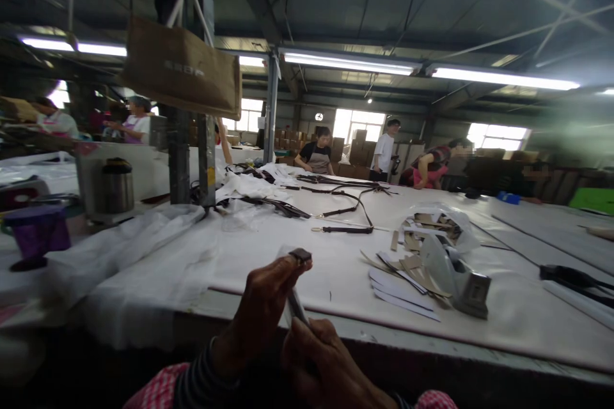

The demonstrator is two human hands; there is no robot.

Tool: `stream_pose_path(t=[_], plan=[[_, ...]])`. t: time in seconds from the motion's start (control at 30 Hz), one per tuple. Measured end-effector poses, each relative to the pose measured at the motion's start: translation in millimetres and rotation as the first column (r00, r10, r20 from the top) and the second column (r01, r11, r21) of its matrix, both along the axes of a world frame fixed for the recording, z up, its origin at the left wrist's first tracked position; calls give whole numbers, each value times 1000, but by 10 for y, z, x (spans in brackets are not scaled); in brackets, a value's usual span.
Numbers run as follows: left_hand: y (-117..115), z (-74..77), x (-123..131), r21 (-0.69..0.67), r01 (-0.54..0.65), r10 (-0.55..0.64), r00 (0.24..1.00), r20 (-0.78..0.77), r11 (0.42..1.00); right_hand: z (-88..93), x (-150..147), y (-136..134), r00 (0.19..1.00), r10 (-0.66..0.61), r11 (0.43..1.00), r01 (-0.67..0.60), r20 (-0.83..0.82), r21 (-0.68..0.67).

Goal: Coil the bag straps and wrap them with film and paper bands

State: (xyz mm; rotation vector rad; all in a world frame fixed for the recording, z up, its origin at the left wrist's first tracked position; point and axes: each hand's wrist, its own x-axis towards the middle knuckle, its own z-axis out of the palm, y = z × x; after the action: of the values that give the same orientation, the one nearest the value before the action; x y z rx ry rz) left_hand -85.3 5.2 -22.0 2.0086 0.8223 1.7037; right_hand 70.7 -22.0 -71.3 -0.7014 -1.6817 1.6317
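Observation:
Just above the front edge of the table, my left hand (265, 299) is closed, with a small dark brown piece (301, 255), like a strap end, pinched at its fingertips. Lower and to the right, my right hand (326, 358) is closed round a pale grey strip (298, 308) that slants up toward the left hand. Whether the strip and the brown piece are joined is hidden by the fingers. Beyond the hands, dark straps with metal clips (343, 230) lie on the white table (307, 275).
A tape dispenser (472, 294) stands at right beside white paper strips (400, 294) and a plastic bag of scraps (432, 227). Clear plastic sheeting (129, 249) covers the left side. A brown bag (182, 67) hangs from a metal post (207, 166). Several people work farther back.

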Motion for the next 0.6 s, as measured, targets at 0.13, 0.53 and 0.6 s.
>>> stream_pose_path(t=[0.13, 0.53, 0.6], plan=[[-81, -229, -229, 305, 108, 127, 743, -657, 946, 62, 240, 16, 987, 160, 987, -160, 29, -6], [-421, -260, -911, 88, -25, 84, 620, -780, 996, 528, 638, 222, 910, 256, 964, -212, 327, -164], [-411, -68, -1115, 109, -80, 134, 663, -736, 991, 618, 650, 271, 908, 215, 976, -187, 359, -113]])
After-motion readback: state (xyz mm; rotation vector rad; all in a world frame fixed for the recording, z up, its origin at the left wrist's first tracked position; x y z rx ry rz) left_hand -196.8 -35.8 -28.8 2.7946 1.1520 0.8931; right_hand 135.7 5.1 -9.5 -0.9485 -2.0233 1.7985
